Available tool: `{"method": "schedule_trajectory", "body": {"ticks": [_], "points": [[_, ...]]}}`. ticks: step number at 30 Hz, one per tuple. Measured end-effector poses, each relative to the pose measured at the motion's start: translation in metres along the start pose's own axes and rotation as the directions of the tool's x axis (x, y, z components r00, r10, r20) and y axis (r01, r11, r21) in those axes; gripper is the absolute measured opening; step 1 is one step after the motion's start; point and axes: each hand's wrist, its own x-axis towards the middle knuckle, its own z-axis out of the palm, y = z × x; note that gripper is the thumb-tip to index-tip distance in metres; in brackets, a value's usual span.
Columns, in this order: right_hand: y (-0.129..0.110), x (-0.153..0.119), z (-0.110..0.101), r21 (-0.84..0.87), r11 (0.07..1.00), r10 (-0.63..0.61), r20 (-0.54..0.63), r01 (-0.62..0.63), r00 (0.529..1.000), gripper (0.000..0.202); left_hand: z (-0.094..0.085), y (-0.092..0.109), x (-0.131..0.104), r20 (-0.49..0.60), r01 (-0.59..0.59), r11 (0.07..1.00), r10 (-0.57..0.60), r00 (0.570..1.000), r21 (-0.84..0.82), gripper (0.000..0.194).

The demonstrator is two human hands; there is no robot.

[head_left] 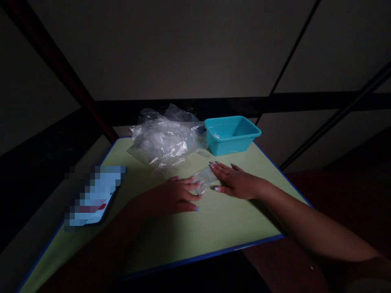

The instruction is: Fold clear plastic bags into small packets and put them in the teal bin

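A small clear plastic bag (204,179) lies flat on the pale yellow table (207,228), between my two hands. My left hand (175,195) rests on its left end, palm down with the fingers stretched out. On the opposite end, my right hand (233,179) lies flat with the thumb spread away from the fingers. Parts of the bag are hidden under both hands. Behind my left hand sits a loose heap of crumpled clear plastic bags (166,138).
A turquoise plastic basin (233,136) stands at the back right, close to the heap. On the left side lies a phone-like device (100,195), its screen blurred out. The table has a blue edge (201,258), and a panelled wall (183,49) rises behind it.
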Motion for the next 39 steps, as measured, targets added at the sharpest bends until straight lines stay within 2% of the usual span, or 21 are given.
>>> {"method": "schedule_trajectory", "body": {"ticks": [6,9,13,17,20,23,27,33,39], "points": [[-0.007,-0.001,-0.006,-0.028,0.998,0.051,0.057,-0.049,0.997,0.077,-0.003,0.005,0.0,-0.023,-0.028,0.997,0.027,0.999,-0.07,0.035],[-0.011,-0.002,-0.008,-0.027,0.997,0.071,0.045,-0.07,0.996,0.077,-0.005,0.005,0.0,-0.131,-0.033,0.994,0.019,0.991,-0.107,0.039],[-0.017,-0.003,-0.009,-0.022,0.999,0.04,0.015,-0.04,0.999,0.076,-0.003,0.003,0.002,-0.289,0.044,0.997,-0.06,0.956,-0.062,0.044],[-0.025,-0.007,-0.009,-0.026,1.0,0.008,0.026,-0.007,1.0,0.074,0.0,0.004,0.008,-0.384,0.075,0.997,-0.061,0.921,0.02,0.029],[-0.029,-0.01,-0.009,-0.023,1.0,-0.009,0.007,0.009,1.0,0.074,0.0,0.004,0.012,-0.473,0.101,0.995,-0.079,0.878,0.02,0.028],[-0.032,-0.012,-0.009,-0.002,0.997,-0.074,-0.007,0.074,0.997,0.075,0.001,0.004,0.014,-0.492,0.081,0.996,-0.058,0.869,0.024,0.027],[-0.033,-0.013,-0.009,0.031,0.99,-0.135,-0.01,0.135,0.991,0.078,0.004,0.0,0.015,-0.477,0.067,0.998,-0.05,0.878,0.019,0.026],[-0.037,-0.013,-0.011,0.085,0.987,-0.144,0.12,0.135,0.982,0.078,0.005,-0.004,0.015,-0.442,0.049,0.999,-0.038,0.896,0.015,0.024],[-0.037,-0.012,-0.009,0.101,0.983,-0.159,0.079,0.151,0.984,0.078,0.001,-0.002,0.013,-0.469,0.057,0.998,-0.042,0.882,0.016,0.028]]}}
